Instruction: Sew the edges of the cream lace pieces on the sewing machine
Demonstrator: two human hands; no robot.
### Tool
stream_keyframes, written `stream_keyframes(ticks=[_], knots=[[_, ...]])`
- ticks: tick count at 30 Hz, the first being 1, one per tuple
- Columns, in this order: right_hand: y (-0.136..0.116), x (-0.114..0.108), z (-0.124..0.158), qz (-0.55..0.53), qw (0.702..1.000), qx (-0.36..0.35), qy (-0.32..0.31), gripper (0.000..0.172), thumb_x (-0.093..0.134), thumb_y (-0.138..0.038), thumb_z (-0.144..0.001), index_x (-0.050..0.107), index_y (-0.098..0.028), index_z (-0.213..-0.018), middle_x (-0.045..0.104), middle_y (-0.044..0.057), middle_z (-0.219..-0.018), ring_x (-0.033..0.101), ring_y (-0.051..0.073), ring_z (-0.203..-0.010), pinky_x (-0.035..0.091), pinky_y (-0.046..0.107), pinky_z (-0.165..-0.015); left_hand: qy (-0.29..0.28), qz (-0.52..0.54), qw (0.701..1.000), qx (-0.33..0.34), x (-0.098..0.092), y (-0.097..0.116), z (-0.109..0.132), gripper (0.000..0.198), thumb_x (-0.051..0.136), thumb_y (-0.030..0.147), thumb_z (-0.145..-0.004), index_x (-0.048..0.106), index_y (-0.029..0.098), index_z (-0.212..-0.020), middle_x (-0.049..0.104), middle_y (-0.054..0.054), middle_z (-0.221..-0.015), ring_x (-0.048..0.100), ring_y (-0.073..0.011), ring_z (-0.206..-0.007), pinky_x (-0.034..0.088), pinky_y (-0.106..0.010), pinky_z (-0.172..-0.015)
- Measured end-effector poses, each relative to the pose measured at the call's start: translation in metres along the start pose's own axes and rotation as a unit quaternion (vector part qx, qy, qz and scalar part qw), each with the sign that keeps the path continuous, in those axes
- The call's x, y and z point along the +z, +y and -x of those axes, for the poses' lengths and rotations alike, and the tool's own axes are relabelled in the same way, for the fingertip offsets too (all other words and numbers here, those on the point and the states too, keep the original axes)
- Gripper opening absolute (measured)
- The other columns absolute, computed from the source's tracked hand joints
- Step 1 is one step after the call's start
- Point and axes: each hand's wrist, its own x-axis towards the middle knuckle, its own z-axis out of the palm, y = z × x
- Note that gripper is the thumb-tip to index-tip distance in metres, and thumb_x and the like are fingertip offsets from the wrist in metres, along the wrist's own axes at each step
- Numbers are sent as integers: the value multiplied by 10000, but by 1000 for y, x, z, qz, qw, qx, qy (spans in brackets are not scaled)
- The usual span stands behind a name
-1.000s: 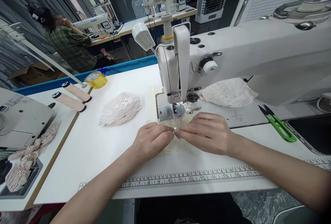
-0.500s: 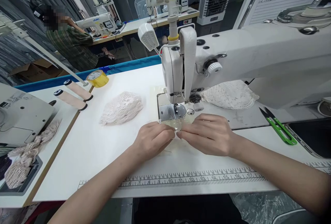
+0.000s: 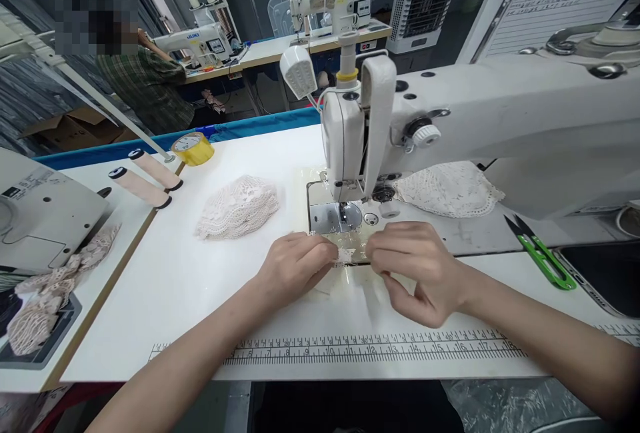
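My left hand is closed in a pinch on the left end of a small piece of white lace, just in front of the sewing machine's needle plate. My right hand hovers to the right of the lace, its fingers bent and the thumb apart from them, with nothing visible between. The presser foot stands behind the lace, which appears in front of it rather than under it. My left fingers hide part of the lace.
A stack of lace pieces lies left of the sewing machine, more lace behind its head. Green thread snips and a phone are at right. Yellow tape and thread cones stand left. A person sits beyond.
My right hand has drawn away rightward from the lace, and its thumb has parted from the fingers. The left hand stays at the lace. The view has shifted slightly.
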Motion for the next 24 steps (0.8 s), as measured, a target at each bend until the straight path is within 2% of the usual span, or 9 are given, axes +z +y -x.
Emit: stream_keyframes(ticks=[3,5,9,11,15,17,19,22,24], knots=[[-1,1,-1,-4,999,34,37,100,566,-311,-865,550,-219,-829,626,4,-709,552,137,-567,416,280,-462,-6,28,999,-45,2,-1,4,61,555,148,-914,514,187,-891,681,9,-749,609,-96,-607,450,-199,-556],[-4,4,-3,24,997,63,32,296,675,-394,-850,587,-191,-1046,697,69,-975,643,160,-709,495,279,-525,-7,40,996,-74,3,2,4,77,586,203,-913,516,185,-886,667,21,-726,568,-83,-545,424,-191,-520],[-14,10,-11,-8,997,70,28,132,615,-160,-909,635,-206,-1030,718,34,-945,682,142,-780,548,240,-612,-53,78,985,-142,-11,11,-6,103,591,241,-908,513,189,-864,619,48,-671,528,-80,-492,371,-190,-464],[-20,10,-18,-91,991,102,12,148,583,-129,-920,656,-223,-1008,711,19,-880,681,145,-808,562,232,-645,-138,126,959,-211,-29,11,-11,101,621,249,-884,533,200,-873,613,56,-665,553,-94,-520,366,-193,-458],[-33,9,-37,-235,949,209,-33,115,558,-229,-950,671,-253,-941,665,-14,-731,600,99,-550,491,178,-450,-264,280,865,-323,-77,0,2,103,641,305,-874,621,213,-914,676,11,-790,624,-129,-659,444,-207,-524],[-39,16,-51,-277,928,248,-32,128,558,-264,-950,660,-239,-877,627,-23,-649,579,98,-511,477,177,-441,-262,361,813,-376,-100,-8,23,156,606,348,-897,649,199,-913,691,-28,-862,650,-152,-744,503,-237,-618],[-41,29,-71,-307,908,284,-18,153,569,-299,-942,646,-219,-838,599,-27,-595,572,101,-489,472,188,-444,-198,379,785,-447,-118,-21,44,235,589,401,-901,665,189,-836,680,-37,-811,648,-157,-732,518,-261,-653],[-28,58,-110,-332,886,321,26,184,601,-342,-914,644,-187,-823,600,-22,-586,554,104,-469,449,208,-437,-69,311,786,-530,-136,-54,61,399,550,540,-884,656,167,-789,676,-65,-764,645,-184,-703,518,-296,-633],[-7,81,-136,-309,881,355,47,156,619,-303,-891,646,-171,-811,600,-22,-596,553,98,-491,445,207,-472,-42,268,793,-545,-139,-86,59,472,491,590,-893,657,153,-828,676,-74,-785,650,-194,-748,510,-294,-646]])
